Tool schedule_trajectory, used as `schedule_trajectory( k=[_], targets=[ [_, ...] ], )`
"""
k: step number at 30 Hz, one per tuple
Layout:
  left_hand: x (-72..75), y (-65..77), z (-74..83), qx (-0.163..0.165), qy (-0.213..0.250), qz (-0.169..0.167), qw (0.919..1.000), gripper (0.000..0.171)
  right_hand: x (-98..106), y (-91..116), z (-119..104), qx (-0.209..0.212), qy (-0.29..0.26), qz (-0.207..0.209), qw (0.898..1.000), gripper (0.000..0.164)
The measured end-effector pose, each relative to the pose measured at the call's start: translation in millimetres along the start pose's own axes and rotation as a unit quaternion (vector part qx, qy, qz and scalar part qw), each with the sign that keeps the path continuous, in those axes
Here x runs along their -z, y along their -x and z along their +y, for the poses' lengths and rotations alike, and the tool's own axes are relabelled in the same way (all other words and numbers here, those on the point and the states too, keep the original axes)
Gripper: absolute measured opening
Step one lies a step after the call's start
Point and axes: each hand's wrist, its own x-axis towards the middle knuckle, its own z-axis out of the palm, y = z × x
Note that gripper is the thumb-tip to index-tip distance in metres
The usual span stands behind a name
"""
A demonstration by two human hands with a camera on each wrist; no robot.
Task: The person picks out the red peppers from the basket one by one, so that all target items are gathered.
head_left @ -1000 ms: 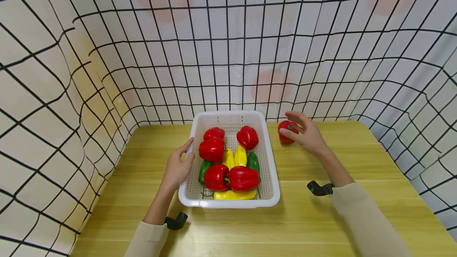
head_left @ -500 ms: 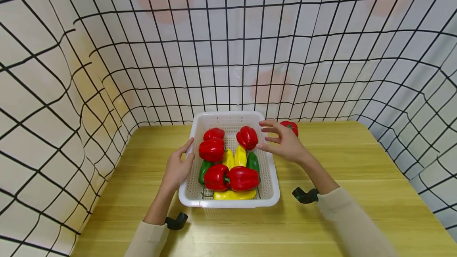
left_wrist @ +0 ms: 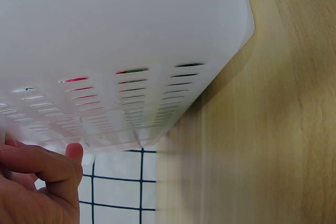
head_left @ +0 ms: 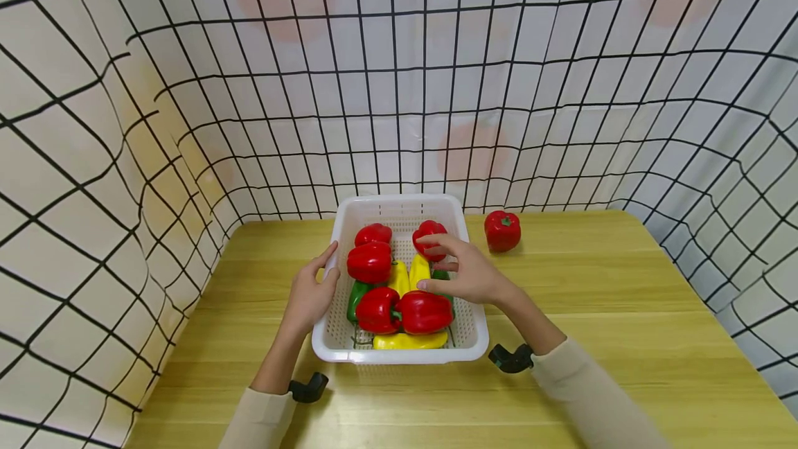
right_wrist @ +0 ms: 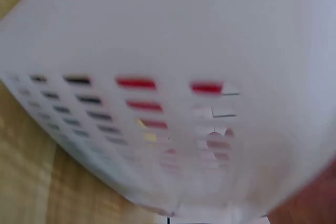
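A white plastic basket [head_left: 399, 356] holds several red bell peppers [head_left: 369, 262], yellow peppers [head_left: 410, 341] and green peppers [head_left: 359, 298]. My left hand [head_left: 312, 294] grips its left rim; in the left wrist view, curled fingers [left_wrist: 44, 169] show beside the slotted wall. Over the right side of the basket reaches my right hand [head_left: 467, 272], fingers spread and nothing held. Its fingertips overlap the back-right red bell pepper [head_left: 429, 231], and its thumb is above the front-right red bell pepper [head_left: 427, 312]. In the right wrist view the basket wall hides most of that hand.
One more red bell pepper [head_left: 502, 234] stands on the wooden table [head_left: 592, 283], right of the basket near the back edge. A black wire grid [head_left: 424, 116] with pale sheeting rises behind and along both sides.
My right hand has moved left from beside the lone red bell pepper, over the rim, to above the basket's contents. That pepper stayed on the table. My left hand has kept its place.
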Motion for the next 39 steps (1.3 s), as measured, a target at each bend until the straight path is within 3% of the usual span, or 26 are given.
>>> schedule_trajectory(
  k=[13,19,24,32,39],
  targets=[
    [0.1,0.1,0.4,0.003,-0.008,0.002,1.0,0.051,-24,-2,-8,-0.021,0.069,-0.062,0.995,0.079],
    [-0.2,-0.2,0.4,0.002,-0.008,0.002,1.0,0.051,-28,-1,-12,-0.035,0.124,-0.118,0.985,0.089],
    [-0.4,0.1,0.6,0.002,-0.006,0.002,1.0,0.05,-30,-2,-10,-0.032,0.16,-0.149,0.975,0.084],
    [-0.2,-0.5,0.2,0.006,-0.004,0.0,1.0,0.051,-33,-2,-11,-0.039,0.189,-0.16,0.968,0.07],
    [-0.1,0.1,0.4,0.005,-0.002,0.002,1.0,0.051,-32,-1,-12,-0.04,0.174,-0.15,0.972,0.074]
  ],
)
